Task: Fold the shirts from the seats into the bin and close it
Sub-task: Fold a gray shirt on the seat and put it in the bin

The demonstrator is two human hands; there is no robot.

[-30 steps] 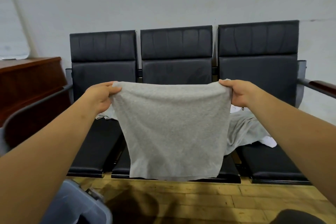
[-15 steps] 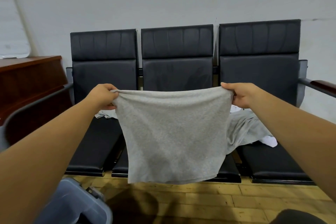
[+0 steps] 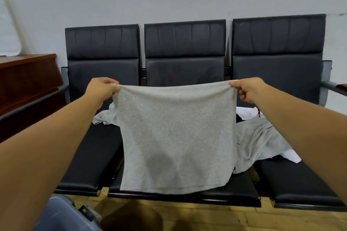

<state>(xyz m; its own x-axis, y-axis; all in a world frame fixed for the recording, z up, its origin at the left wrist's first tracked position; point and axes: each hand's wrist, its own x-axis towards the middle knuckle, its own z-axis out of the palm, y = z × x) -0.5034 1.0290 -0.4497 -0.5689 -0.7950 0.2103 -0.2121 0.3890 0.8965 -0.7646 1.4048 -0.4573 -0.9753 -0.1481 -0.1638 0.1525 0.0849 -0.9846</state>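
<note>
Head view: my left hand [image 3: 102, 89] and right hand [image 3: 246, 90] each pinch a top corner of the grey shirt [image 3: 174, 137], curled fingers holding it up, spread, in front of the middle of the seats [image 3: 300, 184]. If either pinch slackens, I judge the cloth would sag unevenly, spoil the fold, or drop onto the loose grey shirt [image 3: 257, 140] lying to the right. The bin [image 3: 62, 215] sits near left by my arm, only a corner showing, so I cannot tell what it holds.

seats [image 3: 102, 43] [image 3: 185, 39] [image 3: 277, 37]: 3 | hands [image 3: 102, 88] [image 3: 247, 90]: 2 | held shirt [image 3: 174, 137]: 1 | bin [image 3: 62, 215]: 1
</note>
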